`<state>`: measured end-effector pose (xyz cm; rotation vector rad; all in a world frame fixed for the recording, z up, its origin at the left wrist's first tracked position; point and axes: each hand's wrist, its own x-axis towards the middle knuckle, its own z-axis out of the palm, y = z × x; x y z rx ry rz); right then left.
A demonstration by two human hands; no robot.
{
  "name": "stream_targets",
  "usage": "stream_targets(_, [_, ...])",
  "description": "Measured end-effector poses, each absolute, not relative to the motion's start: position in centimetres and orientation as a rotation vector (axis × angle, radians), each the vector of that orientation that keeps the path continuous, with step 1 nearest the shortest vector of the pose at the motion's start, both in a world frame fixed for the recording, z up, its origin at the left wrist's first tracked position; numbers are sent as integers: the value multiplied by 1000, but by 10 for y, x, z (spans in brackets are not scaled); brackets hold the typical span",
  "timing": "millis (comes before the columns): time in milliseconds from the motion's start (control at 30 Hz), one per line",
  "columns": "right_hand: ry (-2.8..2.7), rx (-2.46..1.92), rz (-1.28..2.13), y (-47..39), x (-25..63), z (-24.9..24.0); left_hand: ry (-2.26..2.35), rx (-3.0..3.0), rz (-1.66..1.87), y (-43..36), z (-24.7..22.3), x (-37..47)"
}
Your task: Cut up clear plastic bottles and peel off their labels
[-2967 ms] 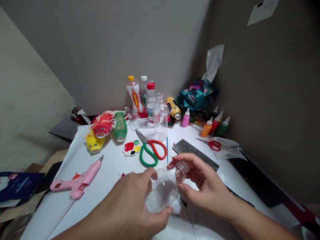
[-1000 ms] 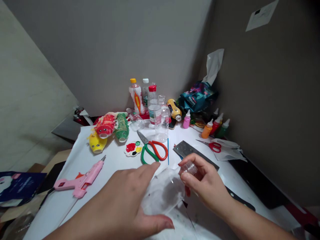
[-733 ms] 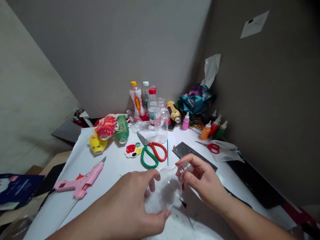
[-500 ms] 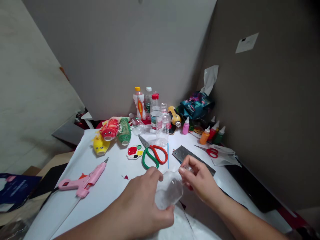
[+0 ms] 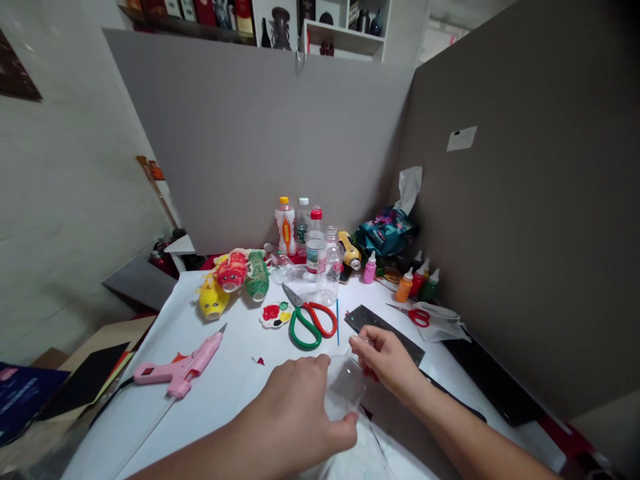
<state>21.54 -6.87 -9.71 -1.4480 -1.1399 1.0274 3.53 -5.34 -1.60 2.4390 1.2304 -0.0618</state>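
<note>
Between my hands, over the near part of the white table, is a clear plastic bottle piece (image 5: pixel 345 383). My left hand (image 5: pixel 305 407) wraps its wide end from the left, thumb below and fingers above. At the narrower upper right end, my right hand (image 5: pixel 383 357) pinches it with thumb and fingers; the grip covers that end. Just beyond lie large scissors (image 5: pixel 320 320) with one green and one red handle. A thin blue stick (image 5: pixel 338 321) lies beside them, and a dark metal plate (image 5: pixel 385 327) is partly behind my right hand.
A pink glue gun (image 5: pixel 185 367) lies at left. Painted bottle animals (image 5: pixel 233 270), a paint palette (image 5: pixel 275 315) and several plastic bottles (image 5: pixel 315 243) stand farther back. Paint bottles (image 5: pixel 404 285), red-handled scissors (image 5: pixel 419 317) and a tissue pack (image 5: pixel 387 232) are at right, near a grey partition (image 5: pixel 500 220).
The view has tilted up, bringing shelves above the back partition into sight. Both hands still hold the clear bottle piece, with little change in grip.
</note>
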Motion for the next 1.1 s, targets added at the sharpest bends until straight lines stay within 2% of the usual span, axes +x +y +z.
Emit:
stream_targets(200, [-1381, -1553, 903, -83, 228, -84, 1277, 2407, -145, -51, -17, 30])
stream_targets(333, [-1642, -1770, 615, -118, 248, -78, 1280, 2372, -120, -41, -17, 26])
stream_targets(433, [-1813, -2079, 352, -140, 265, -89, 1260, 2366, -105, -33, -20, 26])
stream_targets(633, [-1840, -2293, 183, -153, 283, -117, 1232, 2382, -135, -27, -27, 30])
stream_targets(833, [-1893, -2265, 150, -146, 287, -125, 1191, 2421, -105, -27, -26, 32])
stream_targets(1100, [-1450, -1861, 441, -159, 309, -90, 1211, 2486, -45, -21, -40, 31])
